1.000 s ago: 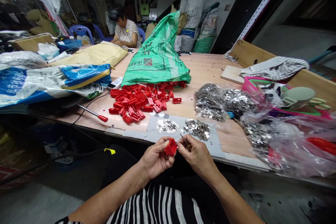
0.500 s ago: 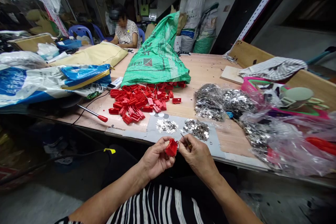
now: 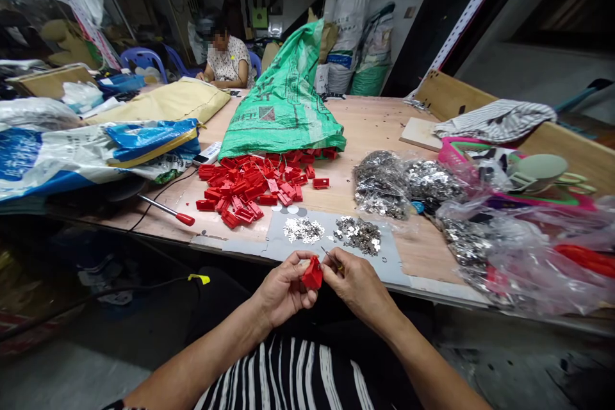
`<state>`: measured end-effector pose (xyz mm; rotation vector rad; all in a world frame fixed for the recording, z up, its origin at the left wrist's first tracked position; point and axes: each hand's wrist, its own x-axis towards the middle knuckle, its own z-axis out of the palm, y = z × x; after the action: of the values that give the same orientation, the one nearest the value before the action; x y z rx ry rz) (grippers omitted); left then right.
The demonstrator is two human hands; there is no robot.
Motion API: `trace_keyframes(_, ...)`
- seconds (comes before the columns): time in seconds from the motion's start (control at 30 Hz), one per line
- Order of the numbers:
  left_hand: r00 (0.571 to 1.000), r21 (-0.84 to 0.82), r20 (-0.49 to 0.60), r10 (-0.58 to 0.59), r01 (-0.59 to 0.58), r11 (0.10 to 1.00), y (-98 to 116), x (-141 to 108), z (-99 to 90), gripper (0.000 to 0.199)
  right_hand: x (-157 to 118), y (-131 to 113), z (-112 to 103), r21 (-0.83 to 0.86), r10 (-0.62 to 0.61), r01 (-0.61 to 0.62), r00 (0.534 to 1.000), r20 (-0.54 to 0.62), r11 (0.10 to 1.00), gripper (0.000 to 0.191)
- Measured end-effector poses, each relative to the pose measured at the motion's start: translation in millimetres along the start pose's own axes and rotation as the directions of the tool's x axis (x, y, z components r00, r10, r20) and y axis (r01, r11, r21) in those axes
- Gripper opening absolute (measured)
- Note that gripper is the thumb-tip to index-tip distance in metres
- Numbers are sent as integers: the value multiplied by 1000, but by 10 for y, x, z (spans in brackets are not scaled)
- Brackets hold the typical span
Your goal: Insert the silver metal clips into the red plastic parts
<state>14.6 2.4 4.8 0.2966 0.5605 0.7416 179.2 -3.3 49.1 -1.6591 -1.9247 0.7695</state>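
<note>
Close to the table's front edge, my left hand (image 3: 287, 291) pinches a small red plastic housing (image 3: 312, 274) between thumb and fingers. My right hand (image 3: 358, 282) is closed at the housing's right side, its fingertips against or very near it. A thin pointed metal tool (image 3: 329, 255) sticks up out of the right fingers; its exact kind is unclear. Whether those fingertips also hold a small metal part is hidden. Just beyond the hands, a pile of bright metal pieces (image 3: 303, 230) and a pile of darker metal pieces (image 3: 360, 235) lie on a grey sheet (image 3: 391, 264).
Many red housings (image 3: 247, 189) spill from a green woven sack (image 3: 283, 115). Left of them lies a red-handled lever (image 3: 185, 219). Bags of metal parts (image 3: 382, 186) and a pink basket (image 3: 449, 157) stand right. Another person (image 3: 230, 61) sits across the table.
The red housing has turned in my left hand, showing a different side. My right fingers have moved slightly left, closer to it, and the tool leans more to the left.
</note>
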Motion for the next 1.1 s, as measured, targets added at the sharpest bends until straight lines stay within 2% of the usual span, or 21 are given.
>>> trace_keyframes(0.13, 1000, -43, -17, -24, 23, 999, 7, -6, -5, 20, 26, 119, -61, 94, -48, 41, 996, 76, 995, 13)
trace_keyframes(0.27, 999, -39, -22, -30, 29, 999, 8, -9, 0, 19, 76, 243, -99, 211, -73, 58, 995, 65, 976, 13)
trace_keyframes(0.47, 999, 39, 33, -35, 33, 999, 4, 5, -33, 18, 137, 299, 23, 392, -84, 19, 985, 149, 920, 16)
trace_keyframes(0.6, 995, 120, 52, -82, 75, 990, -10, 12, -117, 19, 78, 328, 150, 378, -94, 27, 982, 162, 926, 17)
trace_keyframes(0.73, 993, 133, 26, -114, 109, 985, -22, 21, -179, 24, 9, 359, 234, 367, -87, 33, 987, 132, 930, 17)
trace_keyframes(0.83, 998, 314, 10, -56, 50, 948, 18, 11, -159, 39, -10, 398, 254, 391, -55, 15, 994, 91, 920, 19)
trace_keyframes(0.9, 997, 507, -1, 78, -67, 860, 64, -17, -117, 49, -14, 424, 265, 401, -17, -5, 999, 51, 916, 20)
trace_keyframes(0.97, 960, 686, 52, 276, -235, 688, 105, -56, -69, 48, -15, 431, 291, 419, 20, -28, 1000, 24, 907, 21)
trace_keyframes(1.03, 876, 801, 166, 454, -388, 456, 123, -91, -39, 41, -10, 408, 330, 437, 31, -39, 999, 25, 899, 22)
trace_keyframes(1.1, 787, 847, 238, 569, -455, 275, 122, -111, -44, 34, 13, 361, 359, 440, 15, -35, 999, 49, 897, 22)
